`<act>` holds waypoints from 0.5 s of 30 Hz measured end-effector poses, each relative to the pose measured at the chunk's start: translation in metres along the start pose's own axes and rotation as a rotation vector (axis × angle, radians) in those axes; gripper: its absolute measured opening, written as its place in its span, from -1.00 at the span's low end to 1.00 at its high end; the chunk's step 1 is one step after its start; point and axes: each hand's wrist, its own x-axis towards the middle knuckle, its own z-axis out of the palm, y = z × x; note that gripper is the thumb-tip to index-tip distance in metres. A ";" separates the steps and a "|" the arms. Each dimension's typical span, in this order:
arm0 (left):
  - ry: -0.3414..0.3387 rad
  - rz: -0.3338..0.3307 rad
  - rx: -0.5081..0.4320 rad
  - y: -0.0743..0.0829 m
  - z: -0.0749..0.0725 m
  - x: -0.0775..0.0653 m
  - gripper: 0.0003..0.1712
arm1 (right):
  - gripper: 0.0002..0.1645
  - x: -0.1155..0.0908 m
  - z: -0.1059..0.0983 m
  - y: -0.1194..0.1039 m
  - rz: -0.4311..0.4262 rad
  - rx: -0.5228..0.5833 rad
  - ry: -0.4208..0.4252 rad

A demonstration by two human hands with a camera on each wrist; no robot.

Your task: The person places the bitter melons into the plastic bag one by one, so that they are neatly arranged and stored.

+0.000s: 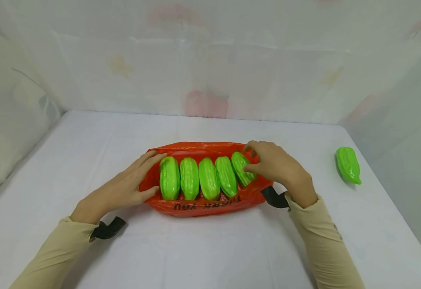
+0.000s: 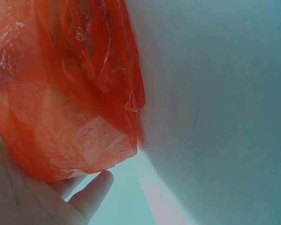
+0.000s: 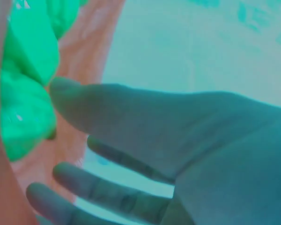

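Note:
Several bright green, ribbed bitter melons [image 1: 209, 179] lie side by side in the mouth of a red plastic bag [image 1: 203, 209] with dark lettering. My left hand [image 1: 132, 186] rests at the bag's left end, fingers and thumb spread around its edge. In the left wrist view its fingers lie beside the crinkled red film [image 2: 70, 117]. My right hand [image 1: 277, 162] is at the right end, its thumb tip at the tilted rightmost melon [image 1: 242, 168] and its fingers near the far rim. Extended fingers with space between them show in the right wrist view, beside green melons [image 3: 28, 112].
One more bitter melon [image 1: 348, 165] lies apart near the right edge of the white-covered table [image 1: 210, 249]. A pale printed curtain [image 1: 268, 72] hangs behind the table and along both sides. Black wrist mounts [image 1: 108, 228] stick out near both sleeves.

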 end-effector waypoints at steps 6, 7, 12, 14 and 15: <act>-0.001 0.001 0.001 0.000 0.000 0.000 -0.07 | -0.48 -0.008 -0.015 0.011 -0.014 0.067 0.050; -0.002 0.000 0.002 0.001 0.000 0.000 -0.08 | -0.48 -0.009 -0.018 0.013 -0.010 0.072 0.054; 0.002 -0.005 0.008 0.000 0.000 0.000 -0.08 | -0.47 -0.013 -0.028 0.021 -0.016 0.081 0.071; 0.002 -0.007 0.007 0.000 0.001 0.000 -0.08 | -0.46 -0.014 -0.030 0.024 -0.019 0.082 0.080; 0.001 -0.009 0.006 0.000 0.001 0.001 -0.08 | -0.46 -0.014 -0.031 0.025 -0.019 0.084 0.085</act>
